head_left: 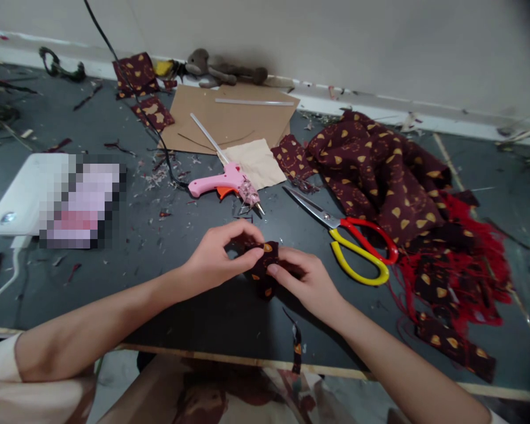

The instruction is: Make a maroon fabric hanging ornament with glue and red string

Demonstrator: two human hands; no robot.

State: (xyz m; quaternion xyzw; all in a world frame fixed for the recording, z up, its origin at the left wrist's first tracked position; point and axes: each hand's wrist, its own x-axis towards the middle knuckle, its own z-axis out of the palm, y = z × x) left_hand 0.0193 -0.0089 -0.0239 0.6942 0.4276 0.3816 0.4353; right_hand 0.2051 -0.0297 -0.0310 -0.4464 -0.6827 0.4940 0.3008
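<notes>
A small dark maroon cloth piece (261,274) with yellow motifs is held up near the table's front edge. My left hand (229,250) pinches its upper left side between thumb and fingers. On its right side, the thumb and fingers of my right hand (307,280) are closed on the same cloth. Just beyond my hands lies a pink glue gun (232,179) with a clear stick in its back. Scissors (342,227) with red and yellow handles rest open, right of the glue gun. A narrow cloth strip (297,347) hangs at the front edge.
Crumpled maroon fabric (380,171) and red frayed threads (477,259) cover the right side. Brown cardboard (203,118) and a cream cloth (258,165) lie behind. At left are a white power bank (26,188) and a pixelated phone (86,203). A black cord (128,79) reaches the glue gun.
</notes>
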